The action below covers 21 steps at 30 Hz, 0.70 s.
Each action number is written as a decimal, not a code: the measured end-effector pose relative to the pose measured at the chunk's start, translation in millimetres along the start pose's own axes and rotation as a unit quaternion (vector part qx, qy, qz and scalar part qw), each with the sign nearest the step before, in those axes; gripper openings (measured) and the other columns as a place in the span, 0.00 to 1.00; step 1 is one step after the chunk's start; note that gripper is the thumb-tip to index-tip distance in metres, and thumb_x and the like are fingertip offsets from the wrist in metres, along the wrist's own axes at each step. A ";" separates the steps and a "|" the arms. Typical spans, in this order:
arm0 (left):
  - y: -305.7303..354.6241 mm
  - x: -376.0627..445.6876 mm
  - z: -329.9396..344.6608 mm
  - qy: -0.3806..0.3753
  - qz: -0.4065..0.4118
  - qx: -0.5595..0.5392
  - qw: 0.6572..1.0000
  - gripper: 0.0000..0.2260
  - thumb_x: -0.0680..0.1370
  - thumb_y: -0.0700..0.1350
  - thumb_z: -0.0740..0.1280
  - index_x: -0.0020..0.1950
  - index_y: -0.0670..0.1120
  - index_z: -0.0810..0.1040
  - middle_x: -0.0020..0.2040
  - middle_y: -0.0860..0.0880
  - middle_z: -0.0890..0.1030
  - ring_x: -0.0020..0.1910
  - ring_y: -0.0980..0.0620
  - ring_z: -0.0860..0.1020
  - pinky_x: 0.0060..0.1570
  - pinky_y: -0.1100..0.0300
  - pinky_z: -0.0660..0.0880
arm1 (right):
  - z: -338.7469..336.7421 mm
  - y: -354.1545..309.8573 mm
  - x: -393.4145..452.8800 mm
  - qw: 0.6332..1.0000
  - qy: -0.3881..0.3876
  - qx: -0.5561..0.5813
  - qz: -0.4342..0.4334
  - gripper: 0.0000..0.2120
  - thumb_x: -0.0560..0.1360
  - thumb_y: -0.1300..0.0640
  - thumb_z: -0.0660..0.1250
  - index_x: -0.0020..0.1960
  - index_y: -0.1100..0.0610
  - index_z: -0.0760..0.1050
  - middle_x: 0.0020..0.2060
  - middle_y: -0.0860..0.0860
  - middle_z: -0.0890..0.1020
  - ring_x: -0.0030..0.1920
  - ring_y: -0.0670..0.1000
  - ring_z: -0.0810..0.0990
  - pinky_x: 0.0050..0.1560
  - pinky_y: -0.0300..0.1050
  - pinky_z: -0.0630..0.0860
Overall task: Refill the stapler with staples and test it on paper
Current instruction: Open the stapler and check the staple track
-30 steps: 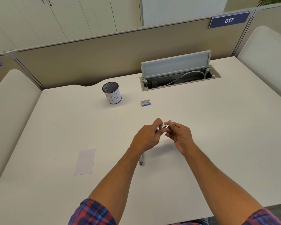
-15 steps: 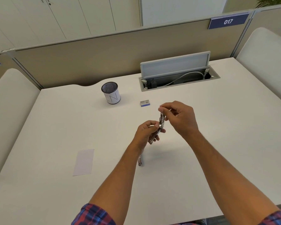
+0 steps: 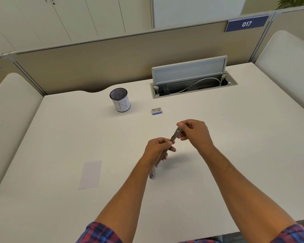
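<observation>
Above the table (image 3: 218,155), the left hand (image 3: 156,149) grips the stapler (image 3: 174,136) low while the right hand (image 3: 195,132) pinches its raised top end (apparently swung open). Loading looks unfinished: the staple box (image 3: 157,110) sits well apart, and the paper (image 3: 90,174) lies untested.

A single head-worn, wide-angle camera is looking forward and steeply down across the white tabletop (image 3: 235,155). It is sitting close above the forearms, which are entering from the bottom edge, with both hands near the frame's middle. The far beige partition (image 3: 112,64) and cupboard doors (image 3: 77,16) are filling the top. Straight edges are bowing toward the borders.
</observation>
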<state>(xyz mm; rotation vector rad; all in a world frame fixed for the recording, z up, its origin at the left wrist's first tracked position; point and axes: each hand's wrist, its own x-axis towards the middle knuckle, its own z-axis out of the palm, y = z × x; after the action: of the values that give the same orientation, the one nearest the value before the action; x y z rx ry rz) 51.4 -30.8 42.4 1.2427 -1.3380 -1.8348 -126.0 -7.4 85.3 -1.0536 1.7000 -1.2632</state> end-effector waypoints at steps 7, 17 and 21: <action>0.7 -2.0 3.7 0.066 0.004 -0.006 0.998 0.09 0.78 0.44 0.70 0.52 0.39 0.84 0.43 0.39 0.86 0.26 0.49 0.73 0.30 0.59 0.70 | 8.3 12.3 -11.9 0.994 -0.036 0.106 0.011 0.11 0.80 0.55 0.70 0.61 0.56 0.81 0.43 0.55 0.88 0.40 0.59 0.87 0.42 0.50 0.83; -3.0 -10.5 20.8 0.124 0.029 0.008 0.992 0.09 0.80 0.48 0.69 0.54 0.44 0.82 0.41 0.47 0.87 0.30 0.49 0.74 0.31 0.60 0.74 | 25.2 11.7 -14.3 0.991 0.005 0.133 0.026 0.10 0.80 0.61 0.66 0.61 0.56 0.80 0.43 0.55 0.88 0.36 0.57 0.86 0.37 0.46 0.80; -2.6 -11.7 23.4 0.141 0.041 0.015 0.989 0.09 0.79 0.49 0.70 0.54 0.45 0.83 0.40 0.48 0.87 0.31 0.50 0.74 0.31 0.62 0.72 | 34.2 11.2 -14.3 0.995 0.051 0.081 0.013 0.11 0.80 0.61 0.63 0.59 0.55 0.80 0.41 0.52 0.88 0.35 0.54 0.86 0.37 0.45 0.81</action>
<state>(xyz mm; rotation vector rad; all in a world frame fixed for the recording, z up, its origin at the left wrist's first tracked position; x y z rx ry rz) 35.5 -10.2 46.0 1.3839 -1.2426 -1.5214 -91.5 -4.2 68.1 -0.8818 1.6491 -1.4341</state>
